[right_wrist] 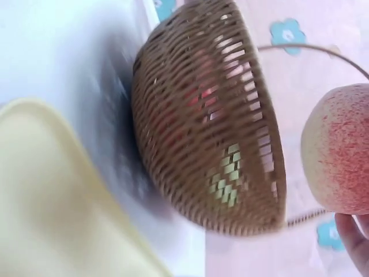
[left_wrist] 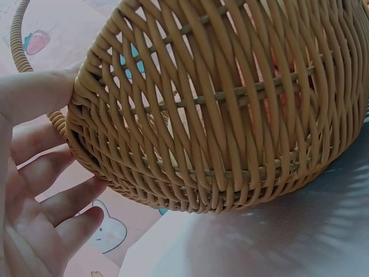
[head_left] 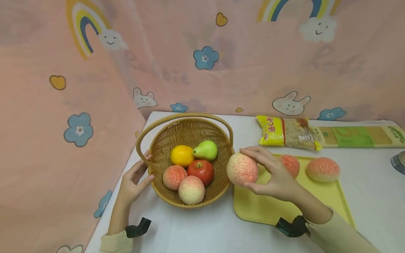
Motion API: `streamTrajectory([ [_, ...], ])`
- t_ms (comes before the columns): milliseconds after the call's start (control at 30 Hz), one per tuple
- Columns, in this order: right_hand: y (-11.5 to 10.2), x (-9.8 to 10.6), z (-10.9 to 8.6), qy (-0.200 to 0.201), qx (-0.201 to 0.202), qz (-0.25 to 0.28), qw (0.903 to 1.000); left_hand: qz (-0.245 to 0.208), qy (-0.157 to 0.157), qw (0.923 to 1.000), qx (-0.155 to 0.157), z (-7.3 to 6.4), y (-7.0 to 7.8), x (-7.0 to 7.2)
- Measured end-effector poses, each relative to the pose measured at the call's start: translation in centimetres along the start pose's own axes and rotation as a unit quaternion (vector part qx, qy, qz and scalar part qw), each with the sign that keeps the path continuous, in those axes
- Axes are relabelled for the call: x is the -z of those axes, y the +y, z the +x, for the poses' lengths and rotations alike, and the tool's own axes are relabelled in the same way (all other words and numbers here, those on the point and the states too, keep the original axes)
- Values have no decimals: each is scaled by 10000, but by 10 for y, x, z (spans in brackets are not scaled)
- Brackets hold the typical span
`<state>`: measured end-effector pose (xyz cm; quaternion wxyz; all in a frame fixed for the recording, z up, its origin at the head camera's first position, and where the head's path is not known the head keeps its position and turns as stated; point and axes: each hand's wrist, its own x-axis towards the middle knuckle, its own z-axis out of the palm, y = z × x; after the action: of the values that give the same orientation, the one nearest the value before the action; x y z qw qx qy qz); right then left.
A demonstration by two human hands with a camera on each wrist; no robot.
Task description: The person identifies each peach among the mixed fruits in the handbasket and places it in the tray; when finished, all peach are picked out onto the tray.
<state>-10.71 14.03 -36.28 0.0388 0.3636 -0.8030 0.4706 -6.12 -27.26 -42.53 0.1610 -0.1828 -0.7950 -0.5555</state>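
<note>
A round wicker basket (head_left: pixel 190 205) with an arched handle holds a yellow fruit (head_left: pixel 182 156), a green pear (head_left: pixel 205 150), a red apple (head_left: pixel 200 172), and two peaches, one redder (head_left: pixel 174 177) and one paler (head_left: pixel 191 190). My left hand (head_left: pixel 133 182) grips the basket's left rim beside the handle base, thumb nearer me. Between thumb and fingertips, my right hand (head_left: pixel 275 175) holds another large peach (head_left: pixel 242 169) just off the basket's right rim. In the right wrist view this peach (right_wrist: pixel 340 150) appears higher than the rim.
A yellow tray (head_left: pixel 262 209) lies right of the basket, bearing a round peach (head_left: pixel 290 166) and a longer one (head_left: pixel 323 169). Behind it are a yellow-and-clear food bag (head_left: pixel 286 133) and a flat green-labelled pack (head_left: pixel 354 136). A dark round object (head_left: pixel 398 162) sits at the far right.
</note>
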Motion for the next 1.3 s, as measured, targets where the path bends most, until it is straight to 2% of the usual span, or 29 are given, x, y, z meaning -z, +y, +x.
streamTrajectory([
  [133,8,6,-30,378,-382,-57,9985,17,-1,10000,48,0,-1,0],
  [267,19,3,-57,587,-804,-79,9950,-23,-6,9999,105,-1,0,1],
  [400,32,-5,-74,490,-1277,-239,9903,-9,-2,9997,257,-1,1,3],
  [500,40,-11,-81,369,-1421,-314,9887,26,3,9995,299,-2,1,3],
  [733,53,-23,-87,12,-1549,-510,9866,-20,-8,9996,268,-1,0,2],
  [1000,52,-18,-79,-653,-2144,-523,9731,-27,-7,9999,162,-1,0,1],
  [1167,50,-17,-76,-1057,-2310,-344,9666,1,-26,10000,60,-2,-1,2],
  [1300,49,-17,-76,-1198,-2400,-204,9631,10,-39,9999,143,-1,0,1],
])
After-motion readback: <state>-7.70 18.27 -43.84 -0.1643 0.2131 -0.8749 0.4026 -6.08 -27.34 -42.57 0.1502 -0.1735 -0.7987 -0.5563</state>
